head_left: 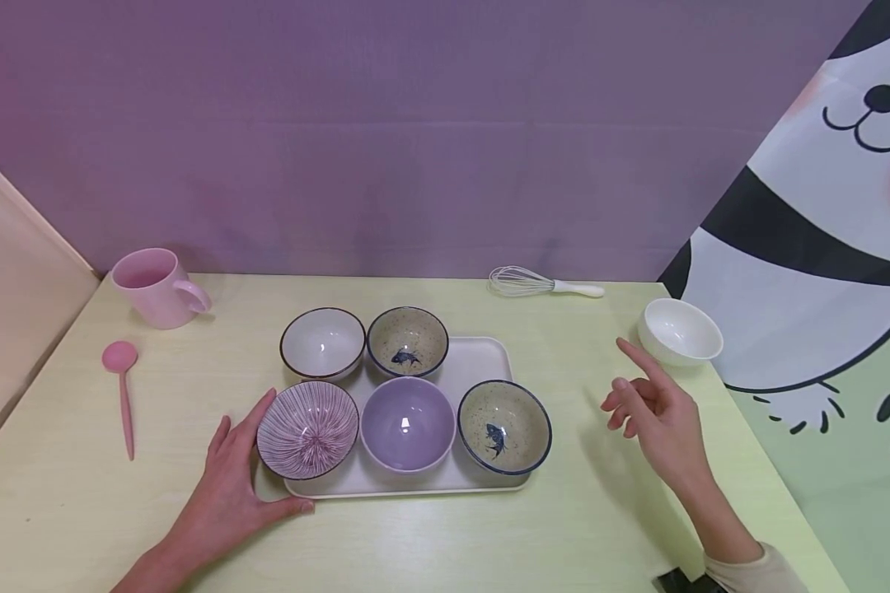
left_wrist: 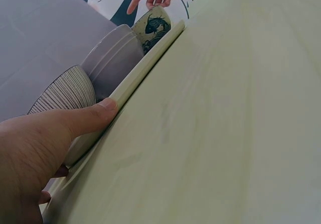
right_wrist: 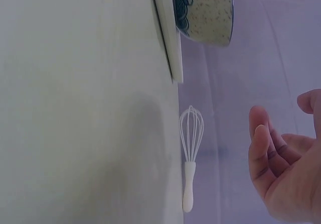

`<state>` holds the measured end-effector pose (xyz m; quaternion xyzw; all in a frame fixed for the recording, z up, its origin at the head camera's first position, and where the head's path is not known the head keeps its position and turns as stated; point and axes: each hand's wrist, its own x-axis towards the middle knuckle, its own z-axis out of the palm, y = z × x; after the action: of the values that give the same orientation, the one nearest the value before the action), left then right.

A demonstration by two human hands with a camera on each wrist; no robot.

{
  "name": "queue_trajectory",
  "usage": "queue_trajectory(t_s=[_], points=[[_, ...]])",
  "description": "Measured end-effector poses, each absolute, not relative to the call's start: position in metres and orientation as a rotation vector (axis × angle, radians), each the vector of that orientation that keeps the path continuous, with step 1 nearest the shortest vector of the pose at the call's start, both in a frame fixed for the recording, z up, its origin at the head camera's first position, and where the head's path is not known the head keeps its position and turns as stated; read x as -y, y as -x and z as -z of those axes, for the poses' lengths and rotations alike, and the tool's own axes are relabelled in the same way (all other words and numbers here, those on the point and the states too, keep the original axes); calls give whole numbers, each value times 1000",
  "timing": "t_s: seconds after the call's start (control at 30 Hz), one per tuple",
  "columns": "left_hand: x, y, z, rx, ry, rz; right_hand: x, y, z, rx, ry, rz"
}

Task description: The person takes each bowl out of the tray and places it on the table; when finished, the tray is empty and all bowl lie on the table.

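At a pale table, we see a person's left hand point(head_left: 226, 494) gripping the front left corner of a white tray point(head_left: 482, 354), the thumb along its front edge and the fingers up its left side, beside a striped bowl point(head_left: 307, 430). Next to that bowl we count a lavender bowl point(head_left: 408, 424), in the middle of the front row, and a speckled bowl point(head_left: 504, 427) with a blue fish, at the tray's right end. Behind them we find a dark-rimmed white bowl point(head_left: 322, 342) and a second fish bowl point(head_left: 408, 339); how the white one meets the tray's edge, we cannot tell.

To the right, we watch the right hand point(head_left: 660, 412) hover free, its index finger extended and the others loosely bent, holding nothing, near a plain white bowl point(head_left: 680, 331) at the table's right edge. Along the back we spot a whisk point(head_left: 522, 282); at far left, a pink mug point(head_left: 148, 296) stands behind a pink spoon point(head_left: 120, 358). A purple backdrop point(head_left: 415, 140) hangs behind the table.
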<state>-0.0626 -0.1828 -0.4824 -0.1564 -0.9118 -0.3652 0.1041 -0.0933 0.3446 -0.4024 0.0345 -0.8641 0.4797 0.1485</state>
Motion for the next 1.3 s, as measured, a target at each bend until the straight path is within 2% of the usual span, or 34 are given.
queue_trajectory(t_s=[0.6, 1.3], points=[[182, 62, 482, 2694, 457, 1085, -316, 86, 417, 2616, -416, -1503], [182, 62, 483, 2689, 460, 1072, -295, 84, 428, 2799, -545, -1639]])
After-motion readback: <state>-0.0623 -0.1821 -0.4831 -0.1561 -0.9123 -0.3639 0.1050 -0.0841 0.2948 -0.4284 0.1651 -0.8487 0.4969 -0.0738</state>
